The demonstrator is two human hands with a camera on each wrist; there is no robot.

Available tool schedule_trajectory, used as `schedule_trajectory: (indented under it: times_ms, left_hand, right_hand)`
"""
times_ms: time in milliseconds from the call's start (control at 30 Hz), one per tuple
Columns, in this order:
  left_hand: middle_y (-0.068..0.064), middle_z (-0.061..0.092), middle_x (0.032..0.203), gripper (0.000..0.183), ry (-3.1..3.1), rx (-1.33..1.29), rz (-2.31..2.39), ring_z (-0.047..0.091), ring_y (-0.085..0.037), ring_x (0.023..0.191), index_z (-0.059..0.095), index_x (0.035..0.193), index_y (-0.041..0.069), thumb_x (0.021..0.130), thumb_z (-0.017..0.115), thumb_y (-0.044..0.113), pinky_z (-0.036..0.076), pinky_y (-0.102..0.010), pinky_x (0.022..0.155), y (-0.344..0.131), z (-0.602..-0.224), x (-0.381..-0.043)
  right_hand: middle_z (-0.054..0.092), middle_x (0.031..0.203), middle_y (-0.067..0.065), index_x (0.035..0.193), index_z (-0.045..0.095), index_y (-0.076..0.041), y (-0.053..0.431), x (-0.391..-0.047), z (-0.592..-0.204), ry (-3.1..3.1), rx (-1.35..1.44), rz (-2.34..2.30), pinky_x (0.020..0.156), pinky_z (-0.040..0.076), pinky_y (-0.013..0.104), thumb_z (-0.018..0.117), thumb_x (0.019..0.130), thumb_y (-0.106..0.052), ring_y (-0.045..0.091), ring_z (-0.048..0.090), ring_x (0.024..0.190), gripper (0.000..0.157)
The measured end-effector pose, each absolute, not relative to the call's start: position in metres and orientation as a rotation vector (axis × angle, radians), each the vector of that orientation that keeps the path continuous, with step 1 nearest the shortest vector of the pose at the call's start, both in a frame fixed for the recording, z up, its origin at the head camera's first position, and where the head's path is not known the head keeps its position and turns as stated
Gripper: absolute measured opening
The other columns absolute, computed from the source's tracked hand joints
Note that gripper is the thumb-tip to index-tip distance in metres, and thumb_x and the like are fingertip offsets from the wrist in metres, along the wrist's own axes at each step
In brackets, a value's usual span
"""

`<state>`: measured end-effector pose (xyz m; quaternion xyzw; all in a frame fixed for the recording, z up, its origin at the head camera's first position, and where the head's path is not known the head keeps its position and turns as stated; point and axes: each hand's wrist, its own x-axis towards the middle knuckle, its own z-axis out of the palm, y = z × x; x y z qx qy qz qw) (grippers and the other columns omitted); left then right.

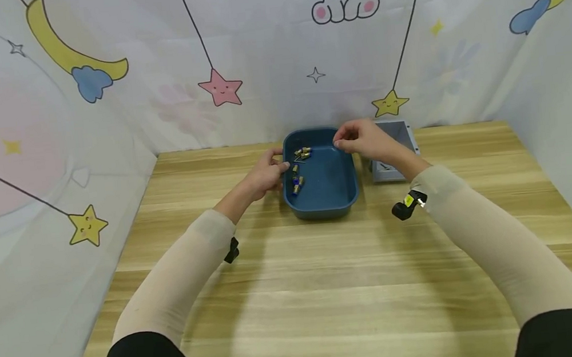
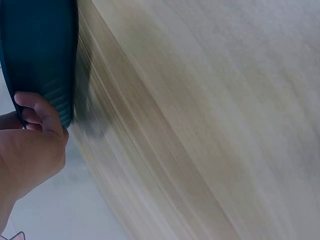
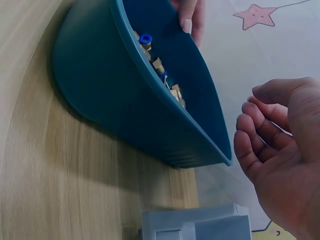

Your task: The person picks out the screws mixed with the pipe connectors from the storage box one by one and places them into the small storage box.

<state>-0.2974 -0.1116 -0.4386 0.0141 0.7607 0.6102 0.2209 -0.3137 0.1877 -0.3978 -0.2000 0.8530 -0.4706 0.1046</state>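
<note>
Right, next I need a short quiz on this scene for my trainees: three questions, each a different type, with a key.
1. True or false: in the head view, the brass-coloured fittings lie towards the left side of the blue bin.

2. Multiple choice: in the head view, where is the grey box?
A) Inside the blue bin
B) To the right of the blue bin
C) To the left of the blue bin

3. Short answer: what grips the left side of the blue bin?

Key:
1. True.
2. B.
3. The person's left hand.
</note>
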Motion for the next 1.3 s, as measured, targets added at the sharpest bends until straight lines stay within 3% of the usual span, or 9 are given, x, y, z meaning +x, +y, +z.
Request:
schedule_trajectory:
  times_ms: [433,633,767,1000,1200,1300]
  left_hand:
    - [-0.019,0.049,0.126,0.048,2.095,0.023,1.678,0.055,-0.019,0.078,0.034,0.160,0.013,0.114,0.050,0.015,0.051,-0.040,0.071,-0.112,-0.435,-0.297]
    - [-0.019,0.050,0.124,0.048,2.065,0.033,1.687,0.055,-0.019,0.077,0.034,0.159,0.013,0.114,0.050,0.015,0.052,-0.040,0.069,-0.114,-0.437,-0.299]
    - [-0.021,0.050,0.127,0.049,2.049,0.035,1.697,0.057,-0.021,0.081,0.034,0.159,0.014,0.114,0.051,0.016,0.051,-0.035,0.065,-0.114,-0.438,-0.301]
    - [-0.019,0.052,0.125,0.049,2.048,0.042,1.694,0.056,-0.020,0.081,0.034,0.160,0.014,0.114,0.051,0.015,0.050,-0.035,0.064,-0.115,-0.438,-0.303]
    - [-0.020,0.054,0.126,0.051,2.048,0.028,1.694,0.059,-0.022,0.084,0.034,0.161,0.014,0.113,0.053,0.016,0.051,-0.039,0.071,-0.115,-0.439,-0.304]
    - [-0.020,0.053,0.127,0.052,2.049,0.014,1.690,0.060,-0.022,0.088,0.035,0.161,0.014,0.113,0.054,0.016,0.052,-0.040,0.074,-0.115,-0.439,-0.304]
  right_hand:
    - [0.067,0.105,0.015,0.116,0.071,0.001,0.169,-0.322,-0.405,2.535,-0.608,-1.371,0.084,0.054,0.045,0.064,0.108,-0.019,0.033,0.061,0.094,0.023]
    - [0.067,0.106,0.018,0.115,0.072,-0.001,0.159,-0.324,-0.408,2.539,-0.594,-1.375,0.076,0.051,0.031,0.066,0.107,-0.020,0.030,0.061,0.093,0.021]
    - [0.068,0.104,0.017,0.112,0.072,-0.002,0.154,-0.326,-0.408,2.536,-0.607,-1.391,0.074,0.051,0.029,0.067,0.107,-0.019,0.024,0.060,0.088,0.019]
    - [0.068,0.107,0.020,0.112,0.073,0.000,0.144,-0.332,-0.410,2.511,-0.578,-1.444,0.082,0.055,0.039,0.067,0.106,-0.017,0.023,0.061,0.090,0.019]
    - [0.068,0.106,0.021,0.111,0.072,0.000,0.136,-0.336,-0.415,2.473,-0.549,-1.508,0.086,0.054,0.047,0.067,0.106,-0.015,0.041,0.061,0.097,0.016]
    - [0.068,0.106,0.022,0.111,0.071,0.001,0.133,-0.337,-0.417,2.449,-0.544,-1.535,0.089,0.053,0.053,0.066,0.106,-0.012,0.042,0.061,0.098,0.015]
